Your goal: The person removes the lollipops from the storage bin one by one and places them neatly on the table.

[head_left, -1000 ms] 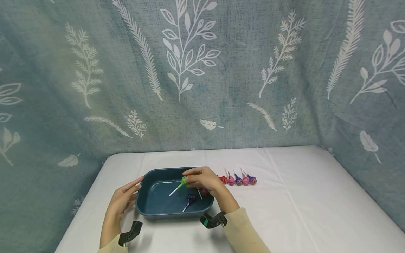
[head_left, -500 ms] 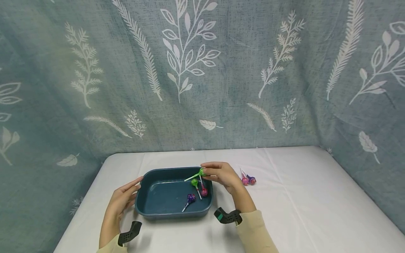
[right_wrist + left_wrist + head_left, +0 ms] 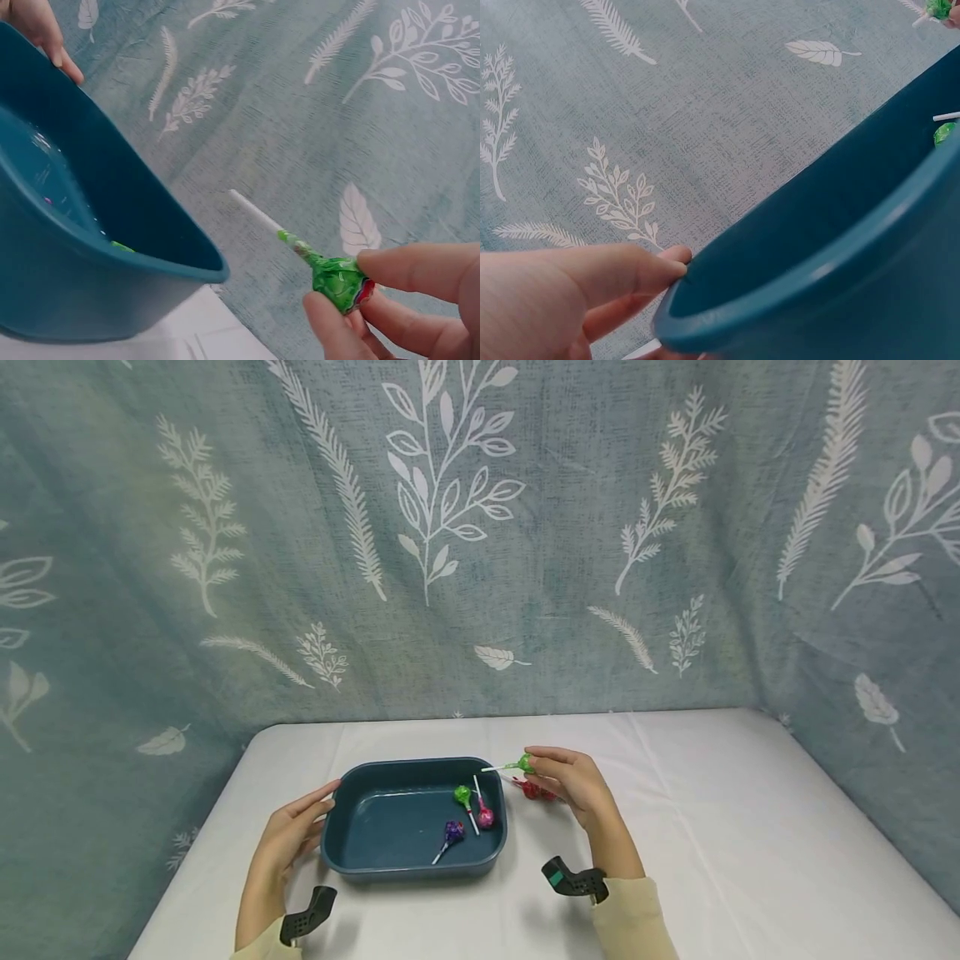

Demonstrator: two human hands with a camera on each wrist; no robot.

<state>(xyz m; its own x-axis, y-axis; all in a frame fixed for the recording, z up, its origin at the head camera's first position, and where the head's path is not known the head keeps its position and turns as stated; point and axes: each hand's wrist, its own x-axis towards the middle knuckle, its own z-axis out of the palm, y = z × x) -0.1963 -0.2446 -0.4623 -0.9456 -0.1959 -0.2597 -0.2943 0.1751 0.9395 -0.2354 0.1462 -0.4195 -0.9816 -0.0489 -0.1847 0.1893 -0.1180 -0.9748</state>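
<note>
A green-wrapped lollipop [image 3: 526, 764], its white stick pointing left, is pinched by its head in my right hand [image 3: 577, 783], just past the right rim of a dark teal tray [image 3: 382, 831]. The right wrist view shows the lollipop [image 3: 339, 283] in the air between thumb and fingertips. My left hand [image 3: 288, 835] holds the tray's left end, thumb [image 3: 641, 270] on the rim. Inside the tray lie a green lollipop [image 3: 462, 795], a pink one [image 3: 486, 817] and a purple one [image 3: 453, 832].
Red-wrapped lollipops [image 3: 530, 790] lie on the white tablecloth [image 3: 720, 827] beyond the tray's right end, partly hidden by my right hand. A teal leaf-patterned cloth [image 3: 555, 552] hangs behind the table.
With the green lollipop, my right hand has moved right, from over the tray to beyond its right rim. Lollipops seen right of it earlier are now hidden behind it. My left hand stays put.
</note>
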